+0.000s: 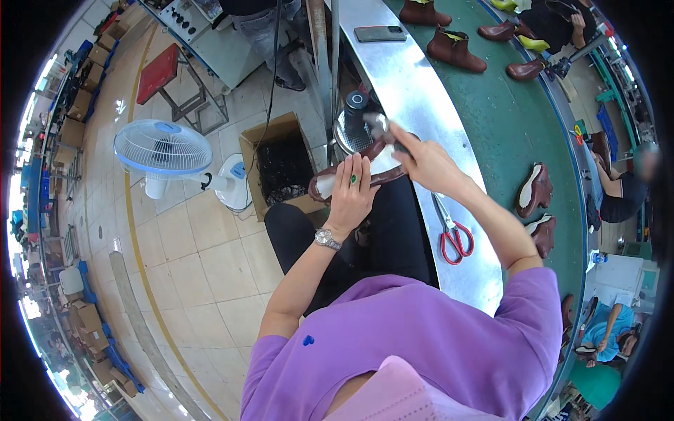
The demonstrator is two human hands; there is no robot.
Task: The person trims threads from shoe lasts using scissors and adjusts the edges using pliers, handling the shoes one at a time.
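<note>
I see the left hand (351, 200) clasping a brown leather shoe (383, 164), white bottom up, above the lap (397, 235), its long axis slanting rightward and away; by its right end, the right hand (430, 165) grips a blurred metal-headed tool (379, 126).

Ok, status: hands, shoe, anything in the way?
Left hand holding brown shoe, pale side up. Right hand gripping blurred metal tool close by, contact unclear. Red-handled scissors on bench, clear of shoe.
</note>
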